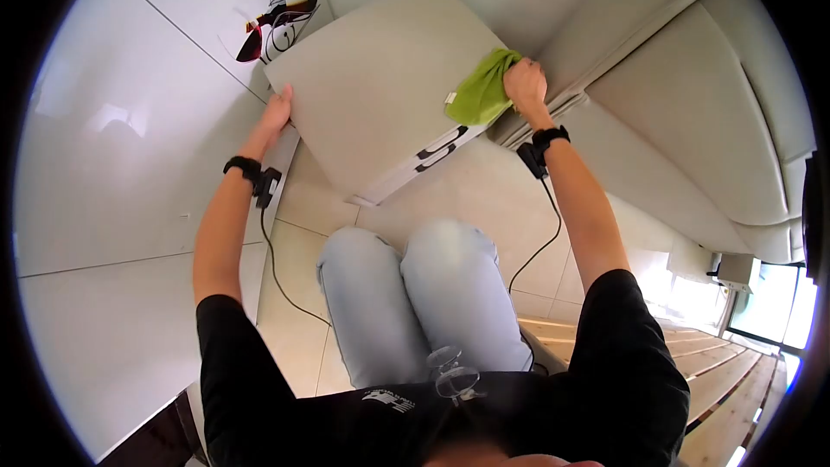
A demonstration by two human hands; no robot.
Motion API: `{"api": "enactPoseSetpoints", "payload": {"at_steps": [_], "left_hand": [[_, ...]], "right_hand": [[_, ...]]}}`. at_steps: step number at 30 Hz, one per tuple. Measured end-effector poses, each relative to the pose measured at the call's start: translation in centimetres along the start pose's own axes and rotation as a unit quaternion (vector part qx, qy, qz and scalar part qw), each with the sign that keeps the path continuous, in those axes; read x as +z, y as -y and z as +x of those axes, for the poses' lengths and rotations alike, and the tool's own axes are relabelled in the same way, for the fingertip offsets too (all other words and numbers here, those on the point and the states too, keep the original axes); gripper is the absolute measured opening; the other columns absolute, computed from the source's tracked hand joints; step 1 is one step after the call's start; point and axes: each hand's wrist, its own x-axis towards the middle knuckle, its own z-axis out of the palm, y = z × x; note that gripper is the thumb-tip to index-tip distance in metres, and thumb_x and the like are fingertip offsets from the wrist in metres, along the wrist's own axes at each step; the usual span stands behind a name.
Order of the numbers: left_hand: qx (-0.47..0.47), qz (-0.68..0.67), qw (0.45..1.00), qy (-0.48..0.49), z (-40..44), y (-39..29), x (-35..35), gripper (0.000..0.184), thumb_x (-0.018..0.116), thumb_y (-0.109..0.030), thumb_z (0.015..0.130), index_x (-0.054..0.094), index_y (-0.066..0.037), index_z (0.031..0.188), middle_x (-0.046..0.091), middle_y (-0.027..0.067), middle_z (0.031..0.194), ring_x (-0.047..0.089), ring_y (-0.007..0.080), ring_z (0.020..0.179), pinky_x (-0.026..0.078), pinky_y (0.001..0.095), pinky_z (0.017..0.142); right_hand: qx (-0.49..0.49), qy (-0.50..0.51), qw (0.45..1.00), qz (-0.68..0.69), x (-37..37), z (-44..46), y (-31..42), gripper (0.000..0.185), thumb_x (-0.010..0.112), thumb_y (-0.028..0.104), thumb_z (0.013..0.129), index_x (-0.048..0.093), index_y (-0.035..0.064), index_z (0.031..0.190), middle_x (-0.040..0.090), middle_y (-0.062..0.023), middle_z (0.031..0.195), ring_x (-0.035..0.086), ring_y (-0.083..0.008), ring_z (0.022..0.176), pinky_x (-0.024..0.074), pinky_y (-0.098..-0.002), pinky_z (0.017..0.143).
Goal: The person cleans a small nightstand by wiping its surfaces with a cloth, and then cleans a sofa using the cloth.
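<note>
In front of my knees is a pale box-shaped piece (372, 78) with a flat top and black markings along its near side. It stands at an angle to the floor tiles. My left hand (278, 111) grips its left edge, the thumb showing on top and the other fingers mostly hidden. At the opposite edge, my right hand (526, 86) is closed around a bunched green cloth (481, 91). The cloth spreads over the right part of the top and carries a small white tag.
A dark bottle in a wire holder (294, 7) and a red-tinted glass (251, 43) are close behind the box's left corner. Glossy white panels (112, 138) border the left. A padded cream leather piece (692, 112) borders the right. Wooden slats (709, 372) lie lower right.
</note>
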Motion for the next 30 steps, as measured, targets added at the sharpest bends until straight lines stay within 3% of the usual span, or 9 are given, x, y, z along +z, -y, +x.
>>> {"api": "enactPoseSetpoints", "payload": {"at_steps": [5,8,15,17,20,22,25,27,30], "left_hand": [[-0.006,0.090,0.993,-0.078,2.0,-1.3,0.4,0.083,0.038,-0.051,0.100,0.009,0.010,0.147,0.031,0.0262,0.149,0.037,0.0321,0.136,0.033,0.0415,0.110],[0.005,0.149,0.989,-0.024,-1.0,-2.6,0.9,0.088,0.037,-0.052,0.100,-0.004,0.009,0.147,0.020,0.0271,0.153,0.027,0.0330,0.141,0.028,0.0406,0.113],[0.016,0.183,0.983,0.025,-4.6,-2.0,-0.2,0.081,0.045,-0.050,0.098,0.009,-0.001,0.151,0.027,0.0198,0.152,0.032,0.0277,0.138,0.029,0.0385,0.113],[0.020,0.187,0.976,0.113,-8.8,-2.3,-0.2,0.080,0.050,-0.048,0.097,0.014,0.000,0.150,0.029,0.0173,0.152,0.034,0.0265,0.137,0.030,0.0357,0.112],[0.058,0.215,0.973,0.066,-14.6,0.5,0.1,0.077,0.053,-0.049,0.096,0.023,-0.001,0.148,0.039,0.0143,0.147,0.039,0.0254,0.134,0.032,0.0357,0.110],[0.084,0.135,0.985,0.061,-16.3,5.3,-0.1,0.071,0.053,-0.048,0.096,0.030,-0.002,0.146,0.043,0.0124,0.144,0.040,0.0232,0.132,0.034,0.0350,0.108],[-0.034,0.023,0.994,-0.098,-19.9,5.5,3.3,0.066,0.051,-0.040,0.099,0.029,-0.001,0.148,0.043,0.0138,0.145,0.041,0.0228,0.132,0.031,0.0325,0.109],[0.097,-0.166,0.981,-0.040,-18.1,8.3,3.6,0.060,0.046,-0.037,0.102,0.031,0.000,0.147,0.042,0.0127,0.146,0.040,0.0214,0.133,0.029,0.0315,0.110],[0.139,-0.166,0.975,-0.058,-18.0,7.0,4.4,0.057,0.044,-0.037,0.103,0.032,-0.001,0.146,0.044,0.0113,0.144,0.041,0.0203,0.131,0.034,0.0341,0.108]], "right_hand": [[-0.016,-0.005,1.000,-0.007,-2.4,-6.3,0.1,0.029,0.052,0.015,0.086,0.057,-0.0105,0.099,0.061,-0.0312,0.104,0.061,-0.0421,0.097,0.0522,-0.0445,0.084],[0.006,0.026,1.000,0.000,-3.7,-9.5,0.4,0.029,0.051,0.015,0.086,0.057,-0.0108,0.098,0.061,-0.0312,0.102,0.063,-0.0421,0.094,0.0526,-0.0449,0.083],[-0.024,0.068,0.997,0.038,-6.7,-17.9,0.0,0.025,0.051,0.014,0.086,0.057,-0.0098,0.092,0.062,-0.0308,0.093,0.063,-0.0450,0.087,0.0520,-0.0487,0.079],[-0.032,0.061,0.996,0.053,-6.7,-18.8,-0.6,0.025,0.051,0.015,0.086,0.056,-0.0093,0.091,0.062,-0.0302,0.091,0.063,-0.0452,0.087,0.0514,-0.0497,0.079],[-0.068,0.113,0.986,0.098,-6.8,-18.5,-2.1,0.032,0.049,0.015,0.087,0.057,-0.0121,0.102,0.062,-0.0314,0.102,0.062,-0.0474,0.091,0.0503,-0.0497,0.082],[-0.023,0.104,0.961,0.257,-6.2,-18.0,-2.5,0.044,0.048,0.017,0.088,0.053,-0.0112,0.122,0.060,-0.0308,0.116,0.060,-0.0466,0.101,0.0485,-0.0453,0.089],[0.045,0.066,0.880,0.468,-2.3,-17.2,-3.4,0.052,0.047,0.019,0.089,0.046,-0.0080,0.134,0.056,-0.0305,0.125,0.056,-0.0451,0.112,0.0445,-0.0416,0.096],[0.057,0.050,0.871,0.486,-3.7,-17.7,-0.9,0.052,0.049,0.023,0.092,0.046,-0.0070,0.134,0.057,-0.0302,0.124,0.054,-0.0430,0.116,0.0421,-0.0400,0.099],[0.020,-0.030,0.952,0.304,-1.8,-17.7,-0.8,0.051,0.051,0.027,0.095,0.046,-0.0087,0.132,0.057,-0.0326,0.120,0.055,-0.0452,0.111,0.0446,-0.0436,0.095]]}}
